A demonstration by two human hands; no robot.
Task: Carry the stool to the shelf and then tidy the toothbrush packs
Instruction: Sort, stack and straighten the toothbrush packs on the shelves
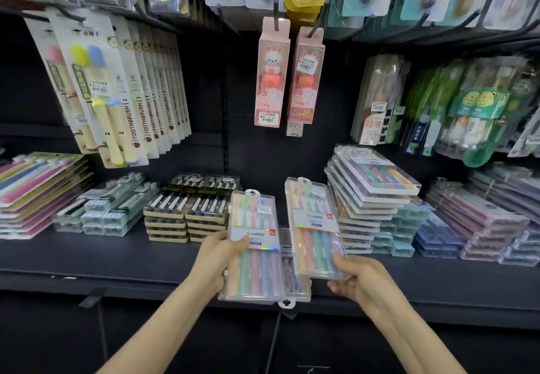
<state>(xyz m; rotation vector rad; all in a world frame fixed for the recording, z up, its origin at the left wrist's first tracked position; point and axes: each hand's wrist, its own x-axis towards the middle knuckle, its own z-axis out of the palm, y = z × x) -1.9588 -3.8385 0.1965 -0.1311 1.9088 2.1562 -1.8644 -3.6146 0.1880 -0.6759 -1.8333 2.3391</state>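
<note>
Left hand (pixel 219 253): gripped the lower left edge of the left five-brush pack (pixel 253 227), thumb across its face.
Right hand (pixel 356 280): held the near end of the right five-brush pack (pixel 312 221), fingers curled beneath.
Axis: both packs ran front to back, hang tabs toward the shelf's rear.
Place: both above the front edge of the shelf (pixel 117 256), over a third pack (pixel 295 286) lying there.
Likely target: the gap behind, between the black-and-gold boxes (pixel 187 212) and the tall stack (pixel 371 195); the right hand was nearer the stack.
Stool: not in view.
</note>
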